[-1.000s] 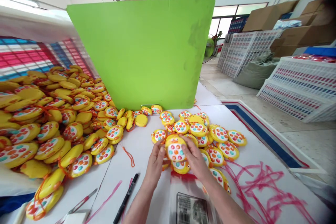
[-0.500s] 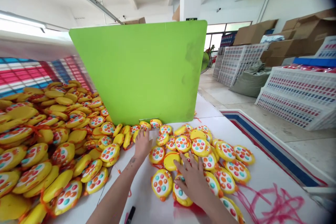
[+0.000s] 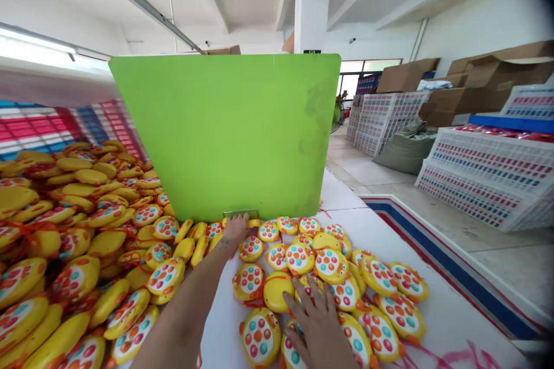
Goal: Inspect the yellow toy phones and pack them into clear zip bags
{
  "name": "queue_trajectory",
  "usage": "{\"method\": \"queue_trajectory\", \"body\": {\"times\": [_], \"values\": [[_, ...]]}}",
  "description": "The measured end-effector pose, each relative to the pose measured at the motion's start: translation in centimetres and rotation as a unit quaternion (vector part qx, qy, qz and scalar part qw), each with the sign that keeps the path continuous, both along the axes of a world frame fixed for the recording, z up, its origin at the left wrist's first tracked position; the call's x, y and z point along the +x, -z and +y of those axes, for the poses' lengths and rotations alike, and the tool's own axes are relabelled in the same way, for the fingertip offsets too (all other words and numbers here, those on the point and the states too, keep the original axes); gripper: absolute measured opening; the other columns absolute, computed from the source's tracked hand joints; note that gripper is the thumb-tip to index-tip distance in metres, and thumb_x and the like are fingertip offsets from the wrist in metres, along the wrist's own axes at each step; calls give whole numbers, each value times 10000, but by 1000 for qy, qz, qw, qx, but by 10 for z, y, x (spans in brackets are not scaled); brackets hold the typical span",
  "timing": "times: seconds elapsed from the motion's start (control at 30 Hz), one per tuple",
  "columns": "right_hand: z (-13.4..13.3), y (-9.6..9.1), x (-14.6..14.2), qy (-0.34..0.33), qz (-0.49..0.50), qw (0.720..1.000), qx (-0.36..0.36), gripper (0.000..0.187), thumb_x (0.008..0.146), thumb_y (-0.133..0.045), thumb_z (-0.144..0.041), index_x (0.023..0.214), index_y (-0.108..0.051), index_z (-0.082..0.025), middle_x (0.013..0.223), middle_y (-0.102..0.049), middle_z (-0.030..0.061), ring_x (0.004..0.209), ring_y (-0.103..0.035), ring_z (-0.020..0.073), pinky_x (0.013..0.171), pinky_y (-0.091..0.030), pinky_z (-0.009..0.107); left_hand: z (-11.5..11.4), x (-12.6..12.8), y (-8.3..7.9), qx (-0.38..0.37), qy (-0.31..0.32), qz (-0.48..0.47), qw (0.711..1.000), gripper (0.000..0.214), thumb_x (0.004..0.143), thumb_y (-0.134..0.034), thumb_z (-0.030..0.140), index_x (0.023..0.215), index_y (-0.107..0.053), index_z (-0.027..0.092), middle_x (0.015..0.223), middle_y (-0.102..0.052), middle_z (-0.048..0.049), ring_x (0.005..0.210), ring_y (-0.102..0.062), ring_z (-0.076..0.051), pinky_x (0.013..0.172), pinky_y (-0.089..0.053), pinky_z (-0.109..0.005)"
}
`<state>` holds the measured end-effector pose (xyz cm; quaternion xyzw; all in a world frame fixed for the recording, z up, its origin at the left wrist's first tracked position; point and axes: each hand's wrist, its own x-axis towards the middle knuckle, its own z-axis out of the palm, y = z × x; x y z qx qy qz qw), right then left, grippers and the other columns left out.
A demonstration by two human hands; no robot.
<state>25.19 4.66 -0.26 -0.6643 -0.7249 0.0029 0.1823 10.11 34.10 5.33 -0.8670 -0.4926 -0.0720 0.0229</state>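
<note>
Several round yellow toys with coloured buttons (image 3: 298,258) lie spread on a white table (image 3: 437,300) in front of me. My right hand (image 3: 314,323) rests flat with fingers spread on the near toys. My left hand (image 3: 235,228) reaches far forward to the foot of an upright green board (image 3: 225,132). Its fingers curl around a yellow toy (image 3: 253,223) beside a small metal bracket (image 3: 240,214) at the board's bottom edge; whether they grip the toy is hidden.
A large heap of the same yellow toys (image 3: 73,230) fills the left side of the table. To the right, on the floor, stand white plastic crates (image 3: 485,179), a grey sack (image 3: 404,147) and cardboard boxes (image 3: 485,78). A white pillar (image 3: 314,3) rises behind the board.
Both hands let go of the toy they held together. The left hand reached forward to the green board's base; the right hand came down flat onto the toys. The view tilted upward.
</note>
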Motion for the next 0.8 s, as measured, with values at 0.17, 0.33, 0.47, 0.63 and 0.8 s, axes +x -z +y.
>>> {"method": "queue_trajectory", "body": {"times": [0.17,0.33,0.47,0.63,0.8], "values": [[-4,-4,-2,4,-9,1000,-3,549,900,-494,-408,1425,-334,-413,1552,-224,-41,1410,-137,378,1099,-82,636,-28,-25,3,-17,-25,-2,1000,359,907,-528,373,1193,-533,156,1181,-589,-107,1073,-568,-252,943,-429,-485],[-6,-12,-2,-1,14,1000,-1,533,904,-488,-410,1420,-356,-389,1547,-247,-24,1411,-134,376,1107,-82,625,-66,-53,-1,-44,-50,-43,997,315,890,-488,288,1173,-506,152,1107,-639,-168,1024,-612,-298,824,-455,-401],[-6,-18,-1,-10,52,999,3,526,878,-541,-407,1388,-418,-363,1525,-307,4,1407,-148,379,1106,-77,633,-92,-75,-6,-86,-103,-114,984,339,878,-464,390,1073,-522,119,916,-689,-168,851,-665,-315,685,-482,-368],[-10,-32,-10,0,201,979,31,425,902,-518,-369,1318,-509,-285,1397,-490,72,1336,-343,318,1110,-191,573,-158,-73,-17,-131,-125,-262,948,478,888,-368,549,1039,-517,121,940,-687,-136,858,-669,-262,698,-532,-333],[-20,-49,-31,-15,478,878,26,373,924,-491,-438,1240,-539,-246,1225,-596,82,1139,-548,250,971,-436,405,-254,-40,-18,-396,-53,-617,678,616,724,-696,490,1207,-476,178,1161,-641,-117,983,-652,-292,738,-577,-358]]}}
